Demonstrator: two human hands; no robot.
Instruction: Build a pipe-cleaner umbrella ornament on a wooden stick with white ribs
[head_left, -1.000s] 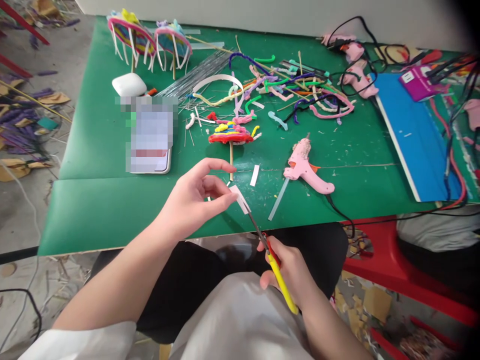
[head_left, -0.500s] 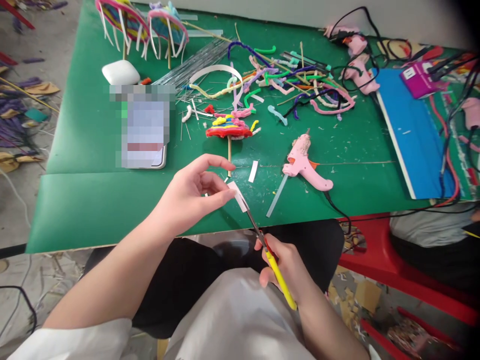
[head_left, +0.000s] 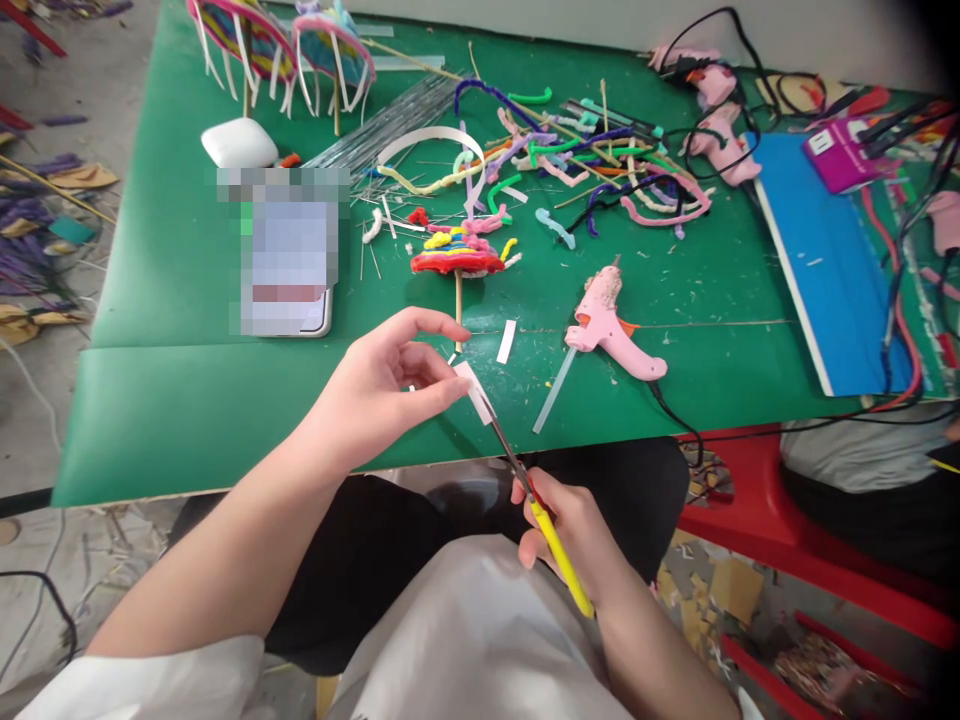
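My left hand (head_left: 397,385) pinches a small white paper strip (head_left: 474,392) between thumb and fingers, above the table's near edge. In my right hand (head_left: 566,530) is a pair of scissors (head_left: 559,560) with yellow handles; its blades overlap the strip's lower end. Another white paper piece (head_left: 506,341) lies flat on the table just beyond. Behind my left fingertips is a small pipe-cleaner umbrella (head_left: 459,250) in red, yellow and blue on a wooden stick. To the right rests a pink glue gun (head_left: 611,325) with a clear glue stick in its back end.
A green table (head_left: 187,420) carries a heap of coloured pipe cleaners (head_left: 570,150), a phone (head_left: 289,260), a white case (head_left: 238,145) and thin wires (head_left: 382,120). Fringed umbrellas (head_left: 334,50) stand at the back left. A blue board (head_left: 817,270) and cords lie right, near a red chair (head_left: 780,530).
Both hands, the strip and the scissors hold nearly the same position. The view has shifted very slightly; nothing was taken up or let go.
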